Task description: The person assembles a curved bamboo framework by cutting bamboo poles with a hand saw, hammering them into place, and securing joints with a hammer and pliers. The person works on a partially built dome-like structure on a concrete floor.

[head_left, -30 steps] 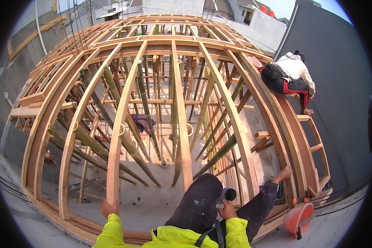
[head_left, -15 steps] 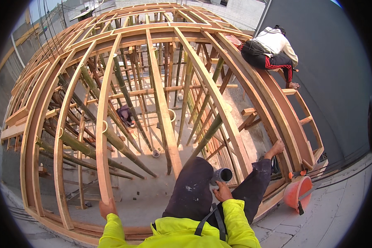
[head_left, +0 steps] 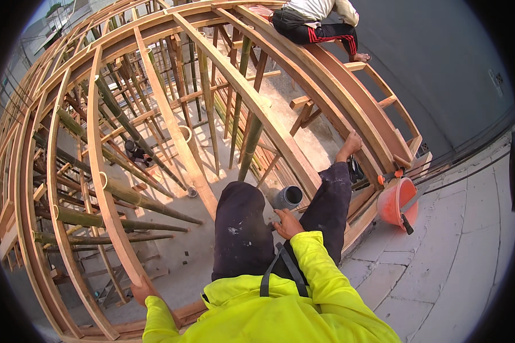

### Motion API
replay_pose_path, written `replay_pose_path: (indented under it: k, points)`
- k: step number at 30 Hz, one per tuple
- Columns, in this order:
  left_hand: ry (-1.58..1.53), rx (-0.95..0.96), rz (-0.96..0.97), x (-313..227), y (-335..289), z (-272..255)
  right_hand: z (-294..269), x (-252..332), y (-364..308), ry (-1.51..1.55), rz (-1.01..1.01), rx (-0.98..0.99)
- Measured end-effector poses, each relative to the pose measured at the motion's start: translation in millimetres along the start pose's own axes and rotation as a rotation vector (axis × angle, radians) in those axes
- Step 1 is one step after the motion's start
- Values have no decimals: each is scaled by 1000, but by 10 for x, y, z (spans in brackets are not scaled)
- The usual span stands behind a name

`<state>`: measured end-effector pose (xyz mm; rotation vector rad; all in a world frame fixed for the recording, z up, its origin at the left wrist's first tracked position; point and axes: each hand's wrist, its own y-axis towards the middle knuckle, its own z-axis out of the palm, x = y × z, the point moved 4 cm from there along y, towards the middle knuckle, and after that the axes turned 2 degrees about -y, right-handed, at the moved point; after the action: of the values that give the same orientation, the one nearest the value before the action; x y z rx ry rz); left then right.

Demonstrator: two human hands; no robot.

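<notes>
My left hand is closed around the lower end of a curved wooden rib. Between my thighs, my right hand has its fingers bent; whatever they close on is hidden. Just beyond it is a dark grey cylinder with a round open mouth, close to the fingertips; I cannot tell whether they touch. My dark trousers carry pale spots, and my bare foot rests on the timber to the right.
Bamboo poles prop the timber frame over a floor far below. A co-worker crouches on the frame at the upper right; another person is down below. An orange bucket stands on pale blockwork beside a grey wall.
The view has shifted, so the frame, co-worker and bucket sit higher and further left. My left hand stays on the rib, and my right hand stays near the cylinder.
</notes>
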<state>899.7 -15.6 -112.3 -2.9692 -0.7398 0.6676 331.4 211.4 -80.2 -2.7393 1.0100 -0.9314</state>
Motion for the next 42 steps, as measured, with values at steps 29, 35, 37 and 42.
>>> replay_pose_path:
  k: [29,35,37,42]
  points:
    - [112,-45,7,92,102,71,110,42,110,12,3,36]
    - [27,-29,-31,8,36,-2,151,17,118,9,-40,14]
    - [23,-45,-17,45,44,10,139,68,132,-21,-57,9]
    - [12,-51,0,37,48,30,143,6,139,-18,-70,3]
